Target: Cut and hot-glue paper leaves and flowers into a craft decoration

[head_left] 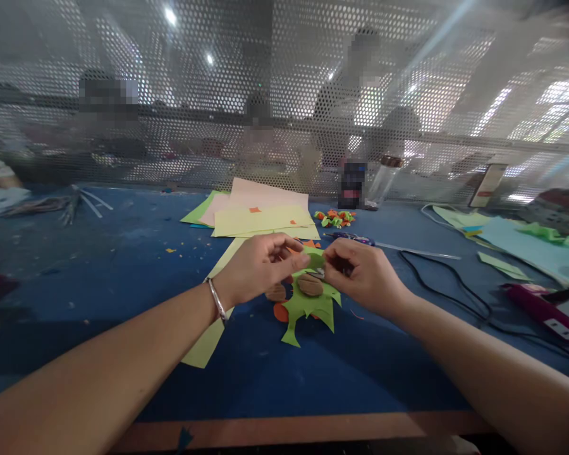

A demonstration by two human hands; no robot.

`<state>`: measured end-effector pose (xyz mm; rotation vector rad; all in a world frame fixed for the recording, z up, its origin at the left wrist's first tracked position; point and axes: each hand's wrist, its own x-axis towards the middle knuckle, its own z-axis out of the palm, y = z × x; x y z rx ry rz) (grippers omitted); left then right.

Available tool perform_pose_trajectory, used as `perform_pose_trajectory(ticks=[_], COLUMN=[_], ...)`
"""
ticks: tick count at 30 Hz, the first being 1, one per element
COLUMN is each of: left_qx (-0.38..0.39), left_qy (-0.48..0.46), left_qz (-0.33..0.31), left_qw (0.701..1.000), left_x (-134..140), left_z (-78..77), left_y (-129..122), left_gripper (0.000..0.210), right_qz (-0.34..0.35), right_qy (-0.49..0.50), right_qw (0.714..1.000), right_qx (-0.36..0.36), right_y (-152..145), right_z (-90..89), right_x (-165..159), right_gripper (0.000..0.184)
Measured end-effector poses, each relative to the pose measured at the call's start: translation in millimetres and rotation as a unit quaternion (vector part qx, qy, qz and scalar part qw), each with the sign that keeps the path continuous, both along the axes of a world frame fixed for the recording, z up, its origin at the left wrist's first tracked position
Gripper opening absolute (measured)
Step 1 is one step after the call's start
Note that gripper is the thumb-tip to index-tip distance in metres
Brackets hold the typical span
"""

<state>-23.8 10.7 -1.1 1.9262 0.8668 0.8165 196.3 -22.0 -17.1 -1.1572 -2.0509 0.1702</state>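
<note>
My left hand [268, 268], with a silver bracelet at the wrist, has its thumb and fingers drawn together at the middle of the table. Facing it, my right hand [358, 272] is closed in a pinch. A small rounded piece of green paper [317, 259] shows between the fingertips; I cannot tell which hand grips it. Below lies a cut-out green paper scrap [308, 309] with jagged edges. On and beside it are brown oval pieces [310, 285], and an orange paper piece [281, 312] peeks out underneath.
Stacked paper sheets [260, 221] lie behind my hands, near a pile of orange and green curls [336, 218]. A blue-handled tool [351, 238], black cable [420, 272] and magenta tool [545, 313] are to the right. A clear bottle [384, 183] stands before a perforated screen [194, 95].
</note>
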Motion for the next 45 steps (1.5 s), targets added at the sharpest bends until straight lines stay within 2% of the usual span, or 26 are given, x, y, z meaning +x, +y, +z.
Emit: perform_pose_trajectory(ticks=[2, 6, 11, 16, 21, 23, 24, 27, 30, 35, 39, 42, 45], left_qx=[-0.004, 0.046, 0.037, 0.027, 0.071, 0.092, 0.09, 0.068, 0.067, 0.056, -0.025, -0.056, -0.125], left_qy=[0.015, 0.057, 0.071, 0.082, 0.206, 0.229, 0.218, 0.138, 0.08, 0.094, 0.087, 0.025, -0.052], left_qz=[-0.015, -0.013, -0.006, -0.004, -0.019, -0.027, -0.026, -0.02, -0.033, -0.064, -0.063, -0.028, 0.019], left_qw=[1.0, 0.997, 0.997, 0.996, 0.976, 0.969, 0.971, 0.988, 0.994, 0.992, 0.994, 0.998, 0.991], left_x=[3.9, 8.8, 8.1, 3.5, -5.7, -7.4, -7.3, -2.9, 3.5, 5.4, 1.2, 1.6, 5.2], left_z=[-2.2, -4.1, -2.3, -5.3, -1.3, 2.0, 3.3, 4.5, 2.3, -1.7, -5.4, -7.0, -5.2], left_y=[-4.2, -10.9, -11.6, -2.0, 6.1, 5.3, 4.1, -0.9, -5.1, -4.6, 2.2, 5.4, 3.6], left_gripper=[0.03, 0.011, 0.012, 0.015, 0.011, 0.006, 0.004, 0.03, 0.042, 0.031, 0.016, 0.005, 0.012], right_qz=[0.008, 0.019, 0.036, 0.033, 0.043, 0.033, 0.027, 0.034, 0.055, 0.059, 0.057, 0.052, 0.058], right_qy=[-0.005, -0.007, -0.009, -0.017, -0.028, -0.032, -0.035, -0.05, -0.065, -0.079, -0.071, -0.06, -0.078], right_qw=[1.0, 1.0, 0.999, 0.999, 0.998, 0.999, 0.999, 0.997, 0.995, 0.994, 0.995, 0.997, 0.994], right_qx=[-0.005, -0.02, -0.021, -0.024, -0.035, -0.028, -0.026, -0.037, -0.042, -0.043, -0.04, 0.004, 0.057], right_y=[-0.9, -2.4, -3.5, -2.1, -0.5, -0.2, -0.1, -0.9, -2.7, -3.5, -2.0, -3.2, -7.2], right_z=[-0.8, -0.9, -0.8, -2.4, -3.6, -2.7, -2.0, -0.3, -0.5, -3.5, -4.8, -3.2, -0.7], right_x=[-1.7, -2.5, -2.8, -3.1, -3.0, -2.1, -1.7, -1.9, -4.8, -8.3, -5.5, -3.4, -4.3], right_gripper=[0.013, 0.012, 0.013, 0.014, 0.011, 0.011, 0.012, 0.012, 0.013, 0.012, 0.011, 0.007, 0.006])
